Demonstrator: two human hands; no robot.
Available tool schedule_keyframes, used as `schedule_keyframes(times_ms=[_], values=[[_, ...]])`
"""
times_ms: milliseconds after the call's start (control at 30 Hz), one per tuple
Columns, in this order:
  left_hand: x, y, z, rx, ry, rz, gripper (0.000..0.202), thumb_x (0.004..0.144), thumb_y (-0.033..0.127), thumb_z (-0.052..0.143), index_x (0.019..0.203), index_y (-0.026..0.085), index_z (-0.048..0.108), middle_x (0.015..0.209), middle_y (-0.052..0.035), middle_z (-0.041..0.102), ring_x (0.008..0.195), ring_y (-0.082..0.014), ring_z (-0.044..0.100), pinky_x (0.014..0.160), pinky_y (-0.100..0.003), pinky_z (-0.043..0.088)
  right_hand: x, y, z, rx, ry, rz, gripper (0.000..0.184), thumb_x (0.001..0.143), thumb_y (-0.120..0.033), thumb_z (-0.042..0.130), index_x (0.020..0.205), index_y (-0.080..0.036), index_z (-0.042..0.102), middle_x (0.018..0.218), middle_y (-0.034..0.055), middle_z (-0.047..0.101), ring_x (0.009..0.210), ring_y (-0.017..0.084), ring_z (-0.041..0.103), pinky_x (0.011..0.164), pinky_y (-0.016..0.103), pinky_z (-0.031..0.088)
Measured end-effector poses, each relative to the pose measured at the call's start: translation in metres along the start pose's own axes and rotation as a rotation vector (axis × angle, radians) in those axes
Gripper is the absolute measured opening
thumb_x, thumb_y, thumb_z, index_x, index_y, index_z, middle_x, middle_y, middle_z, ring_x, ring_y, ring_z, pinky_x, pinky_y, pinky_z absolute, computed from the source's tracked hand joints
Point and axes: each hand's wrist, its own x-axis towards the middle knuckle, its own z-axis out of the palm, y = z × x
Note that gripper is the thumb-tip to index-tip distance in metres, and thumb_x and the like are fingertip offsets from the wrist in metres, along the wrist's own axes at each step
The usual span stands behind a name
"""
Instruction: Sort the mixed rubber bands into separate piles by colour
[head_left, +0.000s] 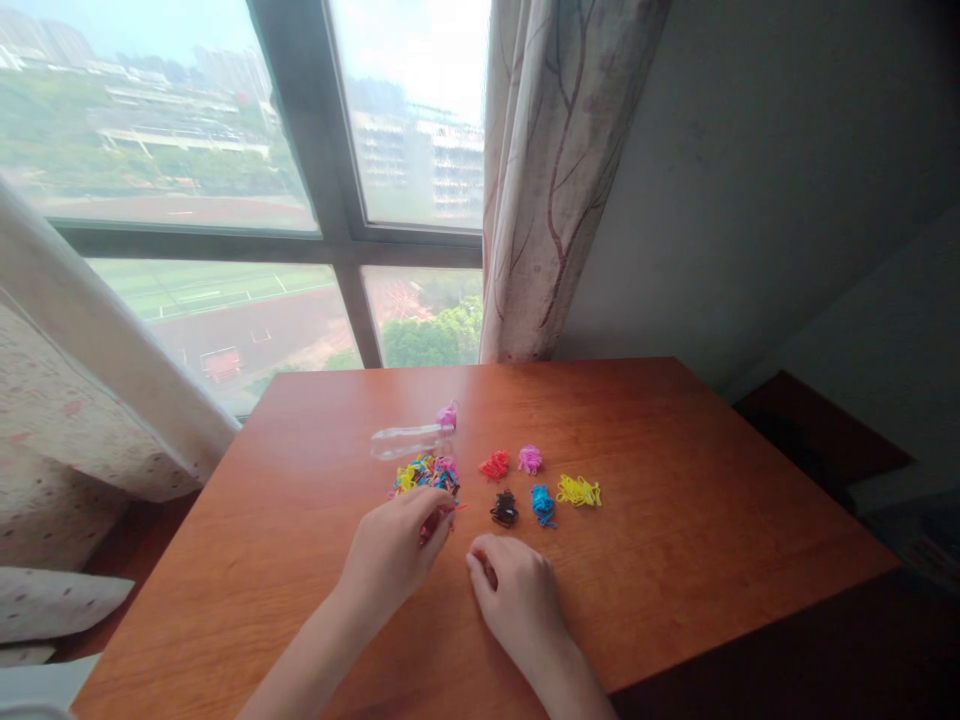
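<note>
Left hand (394, 555) is in: its fingers (439, 512) are pressed together, pinching at the near edge of the mixed heap of small rubber bands (426, 474), which lies just beyond the fingertips. Right hand (517, 595) rests beside it on the table (675, 520), fingers curled under; whether they hold anything, I cannot tell. Just past those knuckles sit the black pile (504, 508) and the blue pile (542, 504). Further out lie the red pile (494, 465), the pink pile (530, 459) and, out to the right, the yellow pile (578, 490). Beyond the heap lies a clear bag (405, 440). The table is reddish wood, pushed up to a big window (225, 200), with a patterned curtain (555, 180) and a grey wall (750, 200) behind.
</note>
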Motion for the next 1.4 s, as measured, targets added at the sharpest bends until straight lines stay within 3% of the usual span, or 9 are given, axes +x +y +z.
schedule_keyframes(times_ms=[67, 233, 367, 467, 633, 833, 1100, 1400], values=[[0.024, 0.011, -0.001, 0.085, -0.078, -0.005, 0.018, 0.089, 0.022, 0.048, 0.084, 0.022, 0.065, 0.077, -0.0004, 0.07, 0.066, -0.0137, 0.062, 0.058, -0.021, 0.04, 0.0, 0.001, 0.0, 0.002, -0.006, 0.004, 0.013, 0.087, -0.014, 0.055, 0.078, -0.023, 0.058, 0.071, -0.0036, 0.064, 0.066, 0.014, 0.058, 0.06, 0.026, 0.027], [0.071, 0.024, 0.013, 0.124, -0.099, 0.008, 0.016, 0.087, 0.019, 0.051, 0.085, 0.022, 0.067, 0.079, -0.0029, 0.07, 0.069, -0.0167, 0.064, 0.06, -0.023, 0.039, 0.001, 0.002, 0.002, 0.04, -0.016, 0.013, 0.013, 0.085, -0.012, 0.056, 0.078, -0.023, 0.059, 0.072, -0.0041, 0.064, 0.066, 0.014, 0.058, 0.06, 0.026, 0.028], [0.087, 0.023, 0.022, 0.138, -0.098, 0.008, 0.016, 0.087, 0.02, 0.053, 0.093, 0.021, 0.068, 0.085, -0.0048, 0.072, 0.074, -0.0185, 0.066, 0.062, -0.024, 0.04, 0.001, 0.001, 0.001, 0.053, -0.015, 0.014, 0.014, 0.084, -0.011, 0.055, 0.078, -0.023, 0.059, 0.072, -0.0041, 0.064, 0.066, 0.013, 0.058, 0.061, 0.026, 0.028], [0.086, 0.02, 0.02, 0.141, -0.095, 0.003, 0.018, 0.087, 0.022, 0.055, 0.098, 0.022, 0.068, 0.084, -0.0048, 0.072, 0.073, -0.0191, 0.066, 0.062, -0.025, 0.041, 0.001, 0.0, 0.0, 0.05, -0.017, 0.013, 0.014, 0.084, -0.011, 0.056, 0.077, -0.023, 0.059, 0.072, -0.0042, 0.064, 0.065, 0.013, 0.058, 0.06, 0.026, 0.028], [0.063, 0.01, 0.0, 0.131, -0.064, -0.019, 0.018, 0.088, 0.024, 0.051, 0.094, 0.022, 0.068, 0.083, -0.0036, 0.072, 0.074, -0.0177, 0.065, 0.062, -0.024, 0.041, 0.001, 0.0, 0.0, 0.036, -0.005, -0.006, 0.014, 0.085, -0.011, 0.055, 0.077, -0.023, 0.058, 0.072, -0.0043, 0.064, 0.066, 0.013, 0.058, 0.061, 0.026, 0.03], [0.01, -0.011, -0.017, 0.059, -0.026, -0.089, 0.022, 0.092, 0.034, 0.048, 0.092, 0.024, 0.067, 0.073, 0.0012, 0.07, 0.063, -0.0139, 0.062, 0.06, -0.023, 0.04, 0.001, 0.0, 0.0, -0.018, 0.007, -0.031, 0.014, 0.086, -0.013, 0.055, 0.076, -0.023, 0.055, 0.07, -0.0046, 0.063, 0.065, 0.013, 0.058, 0.06, 0.026, 0.029], [-0.044, -0.037, -0.006, -0.03, -0.021, -0.203, 0.023, 0.09, 0.034, 0.048, 0.092, 0.024, 0.069, 0.076, 0.001, 0.073, 0.064, -0.015, 0.066, 0.061, -0.022, 0.046, 0.001, -0.001, 0.002, -0.053, -0.001, -0.027, 0.014, 0.086, -0.013, 0.057, 0.076, -0.023, 0.054, 0.07, -0.0038, 0.063, 0.066, 0.013, 0.059, 0.059, 0.026, 0.028], [-0.054, -0.041, 0.007, 0.035, 0.022, -0.2, 0.022, 0.091, 0.035, 0.049, 0.097, 0.028, 0.069, 0.089, 0.0028, 0.077, 0.077, -0.0162, 0.072, 0.066, -0.023, 0.049, 0.005, -0.016, 0.008, -0.055, -0.074, -0.045, 0.014, 0.085, -0.011, 0.057, 0.08, -0.024, 0.056, 0.076, -0.0036, 0.066, 0.071, 0.015, 0.062, 0.061, 0.026, 0.031]])
